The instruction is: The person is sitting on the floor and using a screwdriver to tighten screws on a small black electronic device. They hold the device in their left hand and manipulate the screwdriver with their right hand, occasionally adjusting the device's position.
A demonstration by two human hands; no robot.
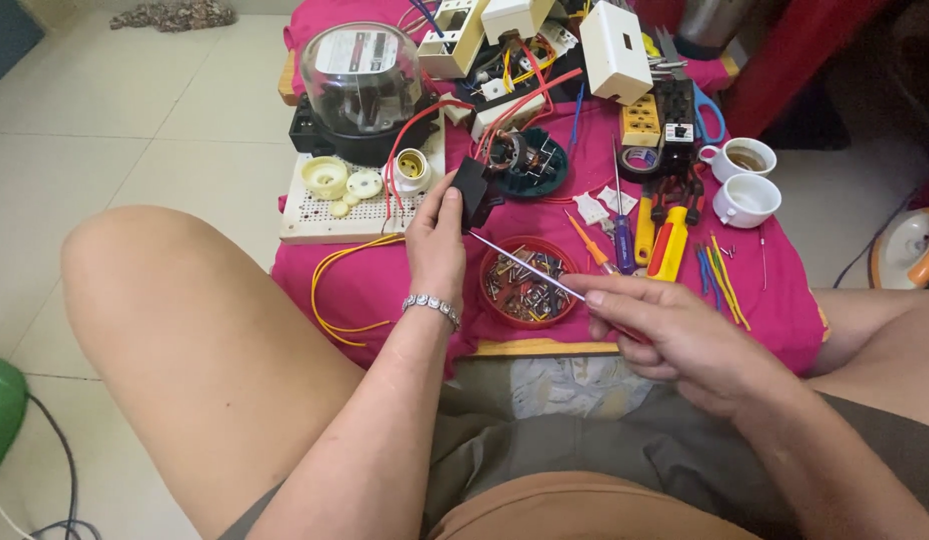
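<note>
Low desk under pink cloth (385, 285), tiled floor around it: screwdriver tip at a small black part, work mid-way.

Left hand (437, 240) had its fingers closed on the black part (474, 190), held up just above the cloth, between the perforated board (330, 222) and the red bowl of screws (525, 285). Right hand (675, 335) had its fingers closed on a screwdriver (530, 268), thin shaft running up-left, tip touching or just at the part's lower edge; couldn't tell if it was seated in a screw. Judged: part was picked up and tool lined up, fastening itself not visibly finished. Red wires (415, 125) ran from the board area towards the domed meter (363, 75), yellow wires (335, 270) lay loose on the cloth. Pliers (670, 235), spare screwdrivers and two cups (750, 200) sat untouched to the right.
</note>
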